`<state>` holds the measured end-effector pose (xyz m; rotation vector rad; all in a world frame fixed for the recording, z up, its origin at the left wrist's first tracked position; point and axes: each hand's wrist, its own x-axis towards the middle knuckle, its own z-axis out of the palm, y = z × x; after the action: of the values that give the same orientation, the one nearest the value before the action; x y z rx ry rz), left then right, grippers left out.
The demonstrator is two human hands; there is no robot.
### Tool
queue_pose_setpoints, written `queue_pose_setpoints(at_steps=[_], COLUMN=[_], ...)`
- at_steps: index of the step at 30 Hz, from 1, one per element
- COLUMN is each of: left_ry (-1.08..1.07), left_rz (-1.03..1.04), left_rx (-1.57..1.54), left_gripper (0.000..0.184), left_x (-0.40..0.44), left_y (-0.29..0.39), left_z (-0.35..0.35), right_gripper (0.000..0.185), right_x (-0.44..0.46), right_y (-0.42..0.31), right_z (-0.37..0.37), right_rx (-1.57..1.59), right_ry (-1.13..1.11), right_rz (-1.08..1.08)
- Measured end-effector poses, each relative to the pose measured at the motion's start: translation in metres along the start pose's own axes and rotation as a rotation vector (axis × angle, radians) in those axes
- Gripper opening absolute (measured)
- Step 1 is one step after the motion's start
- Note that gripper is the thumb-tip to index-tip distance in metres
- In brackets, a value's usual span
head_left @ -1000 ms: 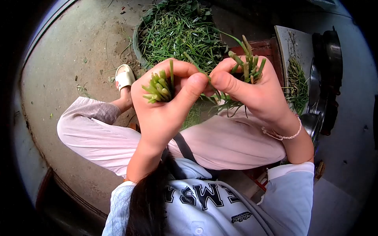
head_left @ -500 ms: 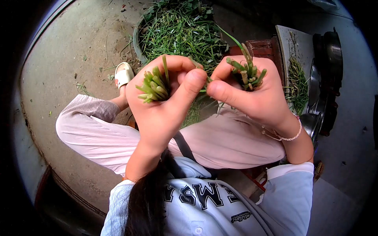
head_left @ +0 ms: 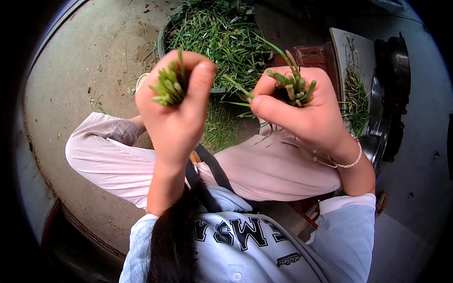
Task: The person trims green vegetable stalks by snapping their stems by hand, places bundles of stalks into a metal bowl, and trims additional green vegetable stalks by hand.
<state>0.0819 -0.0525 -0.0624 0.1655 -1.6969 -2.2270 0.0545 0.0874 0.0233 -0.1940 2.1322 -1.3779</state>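
Observation:
My left hand (head_left: 177,104) is closed round a bundle of green stems (head_left: 168,88), with their pale cut ends poking up out of the fist. Off to its right, my right hand (head_left: 311,111) grips a second bunch of green stems (head_left: 296,89), more uneven and partly brownish at the ends. Between the thumb and forefinger of that same hand, a single green stalk (head_left: 237,87) sticks out toward the left. The lower lengths of both bunches are mostly hidden behind the hands.
Beyond the hands stands a wide tub (head_left: 161,45) heaped with cut greens (head_left: 212,42). More greens (head_left: 356,101) lie on a pale board (head_left: 343,45) at the right, near dark pans (head_left: 398,61). Loose green bits (head_left: 219,127) are scattered on the floor below the tub.
My left hand has drawn away to the left and up, leaving a gap between the hands. The single stalk now shows only in my right hand's pinch. My right hand has barely moved.

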Motion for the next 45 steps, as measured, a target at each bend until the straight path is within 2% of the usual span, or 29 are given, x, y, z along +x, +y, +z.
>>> queue_pose_setpoints(at_steps=[2,6,12,14,16,20,22,28,34,37,40,42,45], left_ry=[0.107,0.126,-0.154,-0.158,-0.190,-0.172,-0.131,-0.155,-0.104,-0.122,-0.059,-0.079,-0.126], left_rz=[-0.073,-0.038,-0.028,-0.081,-0.008,-0.120,-0.208,-0.189,-0.168,-0.119,-0.188,-0.203,-0.209], left_rx=[0.019,0.009,-0.215,-0.229,-0.222,-0.226,-0.322,-0.311,-0.322,-0.288,-0.382,-0.369,-0.303], left_gripper=[0.006,0.006,0.007,0.007,0.006,0.005,0.004,0.005,0.006,0.006,0.005,0.005,0.006], left_x=[0.004,0.006,-0.008,-0.009,-0.009,-0.011,-0.011,-0.014,-0.017,-0.017,-0.021,-0.021,-0.023], left_y=[-0.001,-0.006,-0.002,0.000,-0.004,0.007,0.010,0.010,0.009,0.008,0.013,0.012,0.019], left_z=[0.001,0.001,0.003,0.004,0.004,0.004,0.006,0.006,0.006,0.006,0.012,0.009,0.008], right_gripper=[0.010,0.010,0.009,0.009,0.009,0.011,0.011,0.009,0.014,0.007,0.006,0.006,0.007], right_x=[0.001,0.002,0.003,0.003,0.003,0.002,0.001,0.000,-0.003,-0.004,-0.002,-0.001,-0.004], right_y=[0.002,0.005,0.007,0.008,0.008,0.007,0.007,0.002,-0.004,-0.007,-0.003,-0.001,0.001], right_z=[0.000,-0.001,-0.003,-0.002,-0.001,0.001,-0.001,0.002,-0.002,0.001,0.001,-0.003,0.001], right_rx=[0.016,0.087,0.090,0.094,0.099,0.018,-0.006,-0.010,-0.181,-0.160,-0.246,-0.380,-0.203], right_ry=[-0.001,-0.014,-0.047,-0.061,-0.076,0.004,0.016,0.075,-0.004,-0.021,0.024,-0.017,0.011], right_rz=[-0.020,-0.047,-0.015,-0.029,-0.044,-0.028,-0.021,-0.053,-0.132,-0.092,-0.212,-0.381,-0.283])
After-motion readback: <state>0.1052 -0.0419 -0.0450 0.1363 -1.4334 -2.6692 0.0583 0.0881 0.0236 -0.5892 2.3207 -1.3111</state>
